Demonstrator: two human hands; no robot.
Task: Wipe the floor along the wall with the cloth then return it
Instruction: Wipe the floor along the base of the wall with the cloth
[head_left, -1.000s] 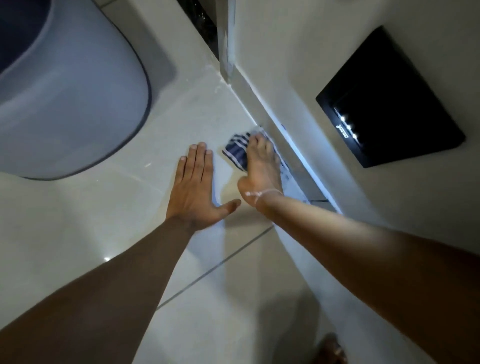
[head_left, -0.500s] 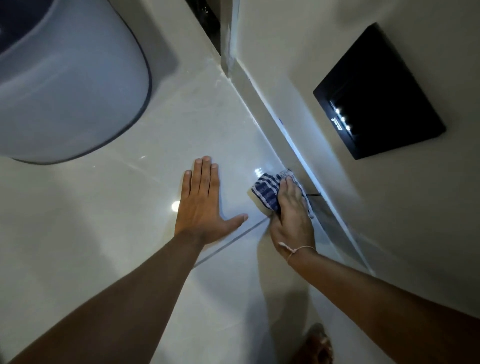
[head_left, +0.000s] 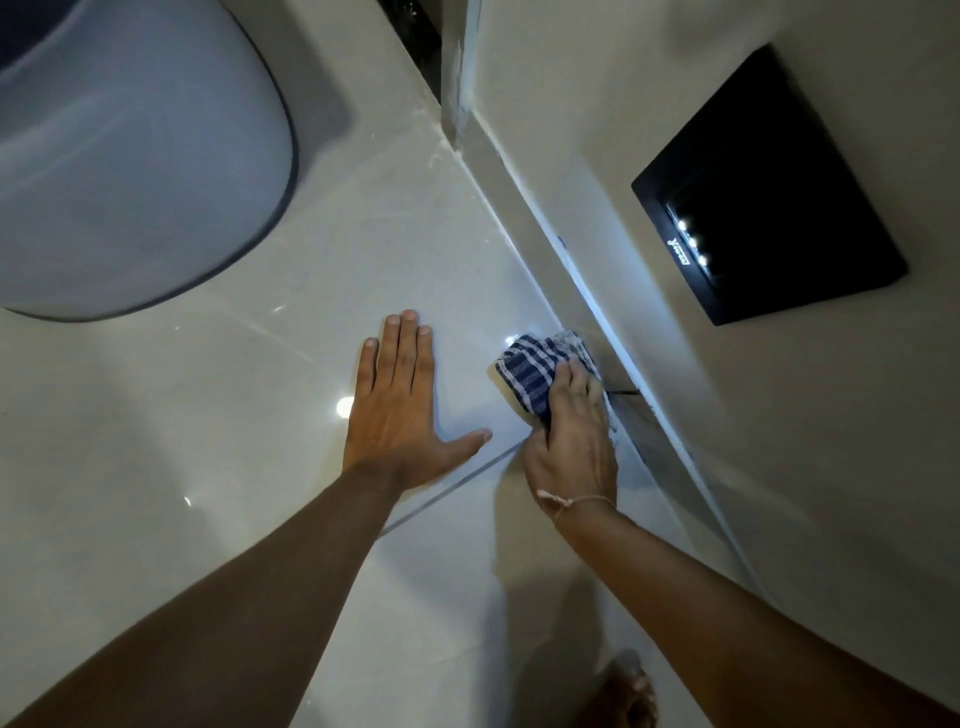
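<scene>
Pressing hand: the right hand (head_left: 569, 441) lies on the cloth (head_left: 535, 374), fingers curled over its near part and gripping it against the floor (head_left: 208, 415).
Writing: a small white logo sits beside three bright lights on the black panel (head_left: 769, 187), up the wall beyond the right hand; too small to read.
Cloth look: dark blue and white check, woven, bunched into loose folds; its far part sticks out past the fingertips.
Cloth place: under and just ahead of the right hand, touching the base of the wall (head_left: 597, 130) on that hand's outer side.
Left hand: the left hand (head_left: 400, 410) is flat on the floor, grasping nothing, fingers together and thumb stretched toward the right hand; the two are near but apart.
Wrist: a thin pale string (head_left: 571, 501) is tied around the right wrist.
Floor: glossy pale tiles with light spots; a dark grout line runs under the left thumb toward the right hand.
Skirting: a smooth strip (head_left: 524, 208) runs along the wall's foot, ahead of the cloth.
Round object: a large smooth grey-blue curved body (head_left: 130, 156) stands well beyond the left hand.
Foot: a bare foot (head_left: 623, 696) shows below the right forearm.
</scene>
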